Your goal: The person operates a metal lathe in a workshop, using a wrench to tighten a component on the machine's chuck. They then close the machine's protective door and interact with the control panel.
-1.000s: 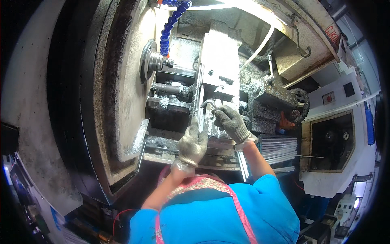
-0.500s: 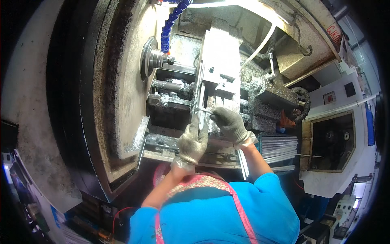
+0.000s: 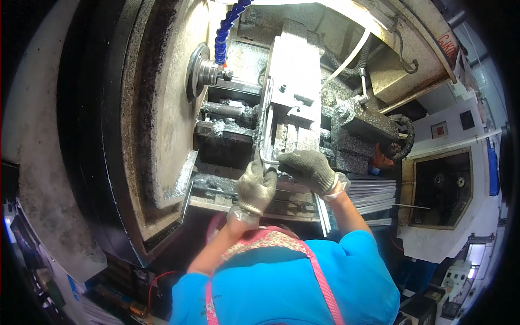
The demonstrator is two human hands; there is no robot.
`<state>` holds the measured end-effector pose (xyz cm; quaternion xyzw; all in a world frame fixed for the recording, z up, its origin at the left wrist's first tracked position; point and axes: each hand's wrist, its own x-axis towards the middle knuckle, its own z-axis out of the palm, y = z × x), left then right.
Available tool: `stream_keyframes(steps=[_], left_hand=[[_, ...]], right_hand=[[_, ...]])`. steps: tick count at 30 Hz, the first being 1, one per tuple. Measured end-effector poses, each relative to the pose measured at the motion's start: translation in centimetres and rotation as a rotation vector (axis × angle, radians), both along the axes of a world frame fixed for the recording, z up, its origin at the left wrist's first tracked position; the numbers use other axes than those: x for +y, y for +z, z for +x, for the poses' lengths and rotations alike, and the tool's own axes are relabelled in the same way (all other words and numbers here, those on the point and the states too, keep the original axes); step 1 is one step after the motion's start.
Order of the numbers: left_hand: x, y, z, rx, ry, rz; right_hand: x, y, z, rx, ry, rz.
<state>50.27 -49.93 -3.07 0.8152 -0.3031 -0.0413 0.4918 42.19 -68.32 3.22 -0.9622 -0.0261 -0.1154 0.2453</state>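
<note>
Both my hands wear grey knitted gloves with clear plastic cuffs at the wrists. They meet at the near end of the machine's pale tool slide (image 3: 296, 70). My right hand (image 3: 311, 169) is closed, thumb and fingers pinching a bent metal rod that looks like a hex key (image 3: 269, 161). Its curved part shows between the two hands. My left hand (image 3: 255, 188) is closed too, fingertips raised against the near end of the slide's edge, beside the bend. What lies inside the left fingers is hidden.
At the left is the lathe spindle (image 3: 205, 76), with a blue segmented coolant hose (image 3: 222, 40) above it. Metal chips (image 3: 219, 127) cover the bed rails. Long metal rods (image 3: 374, 195) lie stacked right of my right forearm. A white machine with a window (image 3: 441, 184) stands farther right.
My right hand has come nearer to me and turned flatter, bringing the bent rod down to the left fingertips. The left hand has shifted only slightly, its fingers curling in.
</note>
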Motion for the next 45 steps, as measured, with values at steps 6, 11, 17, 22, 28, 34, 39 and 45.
stream_keyframes(steps=[6,11,17,22,28,34,39,45], left_hand=[[-0.5,-2.0,-0.3,-0.012,0.063,-0.078],[-0.4,-1.7,-0.2,0.034,0.056,0.017],[-0.2,0.3,-0.3,0.089,0.076,0.042],[-0.3,-0.1,-0.3,0.045,0.08,0.027],[-0.3,-0.5,-0.2,0.008,0.063,-0.01],[-0.2,-0.8,-0.1,-0.013,0.039,0.004],[0.0,-1.1,-0.1,-0.051,0.033,0.0],[-0.1,-1.0,-0.2,-0.018,0.012,-0.022]], right_hand=[[0.6,0.1,-0.5,0.09,0.053,0.325],[1.3,0.1,-0.2,0.316,-0.139,0.799],[1.2,-0.1,-0.1,0.279,-0.145,0.674],[1.2,0.1,-0.1,0.263,-0.163,0.589],[1.0,-0.1,0.1,0.263,-0.179,0.6],[0.8,-0.1,0.2,0.296,-0.227,0.688],[0.5,0.5,-0.4,0.286,-0.253,0.615],[0.2,-1.8,-2.4,0.2,-0.266,0.499]])
